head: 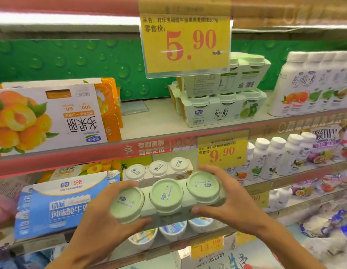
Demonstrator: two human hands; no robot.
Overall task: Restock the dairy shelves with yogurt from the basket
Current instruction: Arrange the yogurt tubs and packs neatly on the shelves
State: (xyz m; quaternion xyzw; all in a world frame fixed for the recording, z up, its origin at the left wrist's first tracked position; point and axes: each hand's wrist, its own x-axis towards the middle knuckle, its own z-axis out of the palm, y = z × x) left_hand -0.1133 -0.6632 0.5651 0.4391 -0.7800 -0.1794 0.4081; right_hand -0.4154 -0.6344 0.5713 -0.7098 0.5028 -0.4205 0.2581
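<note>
Both hands are up in front of the shelves, clamped on either end of a green yogurt pack (166,197), a row of three pots with pale green lids facing the camera. The left hand (102,216) wraps the left pot, fingers curled over the top and thumb beneath. The right hand (229,195) grips the right pot the same way, fingers over the top and thumb under the front edge. The pack hangs in mid-air, tilted up to the right, level with the middle shelf.

Just behind it sits a pack of white-lidded pots (157,169). To the left lies a blue yogurt carton (60,202). Above the right hand hangs a yellow 9.90 price tag (222,150).

One shelf up, two matching green packs (223,98) are stacked, a bare stretch of the upper shelf (149,121) beside them, then orange peach cartons (48,115) on the left. White bottles (312,84) stand on the right, and a big 5.90 tag (186,41) hangs above.
</note>
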